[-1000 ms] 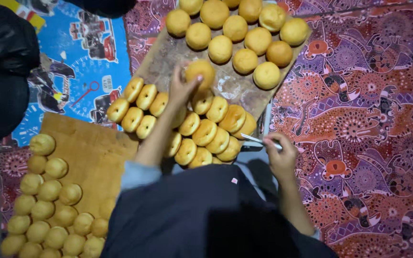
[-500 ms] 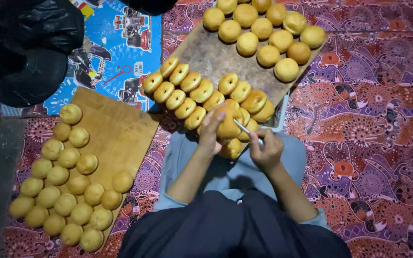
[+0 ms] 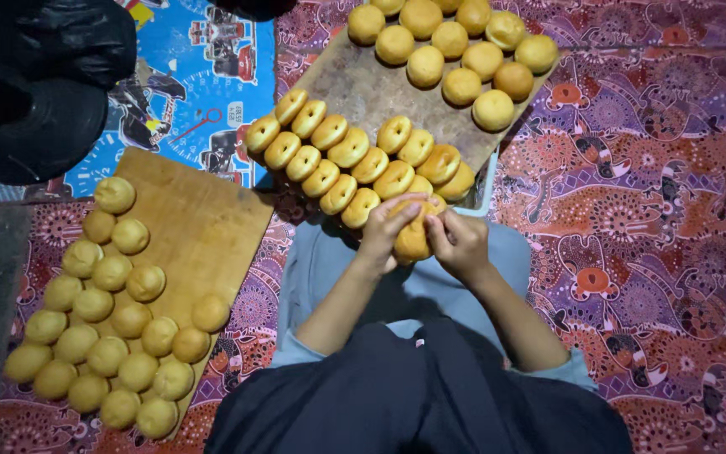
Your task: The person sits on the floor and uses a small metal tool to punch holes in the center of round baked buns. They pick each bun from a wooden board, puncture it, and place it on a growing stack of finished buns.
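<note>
Both hands meet mid-frame: left hand [image 3: 386, 229] and right hand [image 3: 457, 242] grip 1 golden bun [image 3: 412, 240] between them. Right above, sliced buns [image 3: 355, 160] sit in rows on a wooden board [image 3: 363, 88]; lower left, another board [image 3: 199, 231] carries whole round buns [image 3: 111, 336].

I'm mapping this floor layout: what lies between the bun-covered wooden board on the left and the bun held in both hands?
In the head view, between the wooden board and the held bun lie patterned cloth, light-blue fabric, and the left hand.
</note>
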